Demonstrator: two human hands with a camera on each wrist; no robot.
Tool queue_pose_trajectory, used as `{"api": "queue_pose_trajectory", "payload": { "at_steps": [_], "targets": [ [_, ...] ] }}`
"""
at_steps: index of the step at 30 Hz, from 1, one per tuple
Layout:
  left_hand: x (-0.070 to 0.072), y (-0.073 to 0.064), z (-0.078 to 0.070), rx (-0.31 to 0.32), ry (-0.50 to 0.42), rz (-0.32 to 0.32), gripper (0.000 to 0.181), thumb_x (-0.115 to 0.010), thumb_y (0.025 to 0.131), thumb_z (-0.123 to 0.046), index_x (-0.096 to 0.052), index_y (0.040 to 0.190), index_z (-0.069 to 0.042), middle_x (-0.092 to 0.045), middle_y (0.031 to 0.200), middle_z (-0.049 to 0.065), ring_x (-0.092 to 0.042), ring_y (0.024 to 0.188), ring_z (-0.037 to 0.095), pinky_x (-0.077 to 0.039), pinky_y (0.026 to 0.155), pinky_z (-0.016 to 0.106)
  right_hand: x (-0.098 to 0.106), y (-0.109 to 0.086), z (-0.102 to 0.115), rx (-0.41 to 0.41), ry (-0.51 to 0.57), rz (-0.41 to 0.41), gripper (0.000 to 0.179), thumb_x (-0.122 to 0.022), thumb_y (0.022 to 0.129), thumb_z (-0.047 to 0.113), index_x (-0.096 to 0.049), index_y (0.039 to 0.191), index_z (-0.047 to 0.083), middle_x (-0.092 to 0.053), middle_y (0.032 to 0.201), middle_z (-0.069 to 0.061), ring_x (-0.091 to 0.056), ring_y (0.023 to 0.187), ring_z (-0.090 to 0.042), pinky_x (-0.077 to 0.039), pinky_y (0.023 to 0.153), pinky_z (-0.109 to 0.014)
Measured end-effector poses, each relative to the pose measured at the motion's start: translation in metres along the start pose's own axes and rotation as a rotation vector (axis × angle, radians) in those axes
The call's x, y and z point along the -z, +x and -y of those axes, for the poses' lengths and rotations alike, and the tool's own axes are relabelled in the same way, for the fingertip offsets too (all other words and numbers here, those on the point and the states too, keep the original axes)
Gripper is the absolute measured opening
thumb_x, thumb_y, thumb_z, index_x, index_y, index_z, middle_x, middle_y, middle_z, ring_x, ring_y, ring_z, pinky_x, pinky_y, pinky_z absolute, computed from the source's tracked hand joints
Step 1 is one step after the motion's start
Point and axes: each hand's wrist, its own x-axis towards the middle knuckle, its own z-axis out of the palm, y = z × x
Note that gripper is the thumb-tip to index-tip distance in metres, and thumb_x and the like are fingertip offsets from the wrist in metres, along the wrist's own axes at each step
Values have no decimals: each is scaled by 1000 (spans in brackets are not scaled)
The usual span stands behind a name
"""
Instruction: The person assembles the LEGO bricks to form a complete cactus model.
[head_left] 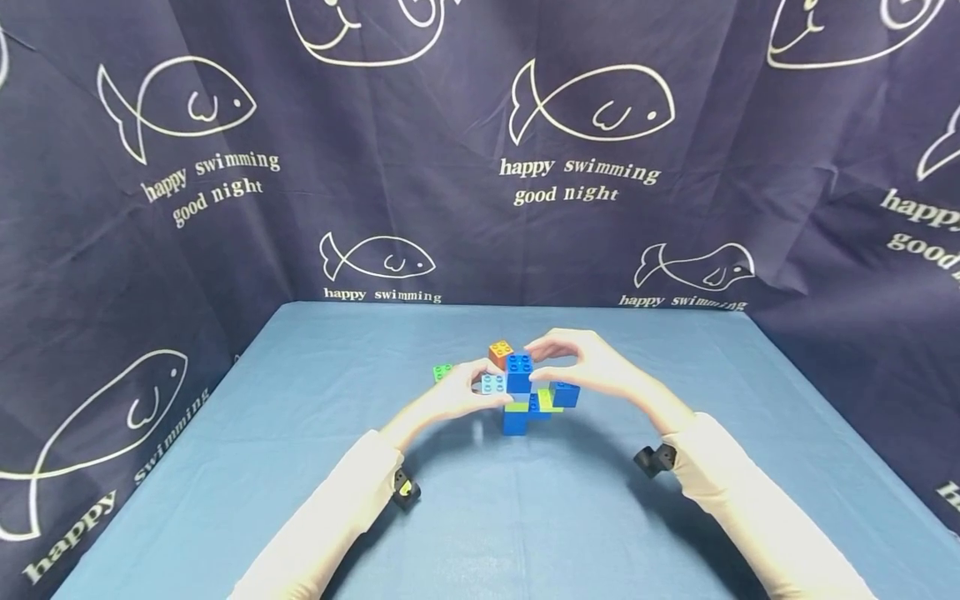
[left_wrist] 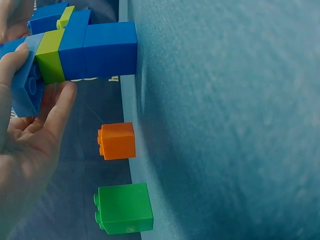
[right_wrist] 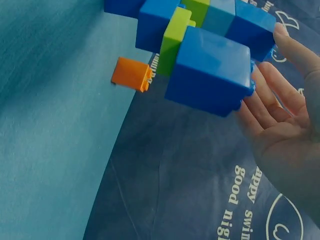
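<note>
My left hand (left_wrist: 27, 150) at the block stack (left_wrist: 75, 52)

My fingers curl round its light blue brick (left_wrist: 25, 85); an orange brick (left_wrist: 117, 141) and a green brick (left_wrist: 125, 208) sit apart on the bench (left_wrist: 225, 125).
</note>
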Motion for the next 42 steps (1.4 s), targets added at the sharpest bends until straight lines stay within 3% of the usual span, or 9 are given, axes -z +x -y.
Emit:
{"api": "queue_pose_trajectory", "payload": {
  "at_steps": [19, 25, 37, 42],
  "targets": [
    [0, 1, 0, 15, -8, -3, 29, -75, 79, -34, -60, 97, -17, -60, 84, -3, -54, 77, 13, -45, 66, 24, 0, 20, -24, -38, -1, -76, 30, -70, 84, 20, -65, 112, 10, -69, 107, -8, -65, 99, -23, -49, 91, -43],
    [-1, 1, 2, 8, 6, -4, 28, -74, 79, -35, -60, 97, -18, -63, 89, -4, -55, 83, 12, -46, 72, 26, -4, 29, -34, -65, 9, -97, 33, -71, 83, 21, -65, 113, 8, -68, 107, -14, -65, 98, -25, -49, 91, -44],
    [-2, 2, 6, -6, 1, 7, 29, -73, 79, -38, -60, 97, -20, -62, 89, -6, -55, 85, 12, -47, 75, 27, -17, 47, -54, -84, 29, -88, 38, -73, 81, 14, -62, 114, -2, -64, 114, -22, -60, 105, -37, -46, 93, -51],
    [-2, 2, 6, -17, 9, 2, 27, -74, 80, -35, -60, 97, -19, -61, 89, -6, -55, 84, 11, -46, 73, 25, -22, 56, -61, -101, 31, -82, 41, -73, 81, 16, -61, 117, 1, -63, 116, -21, -60, 108, -35, -46, 93, -49]
  ]
}}
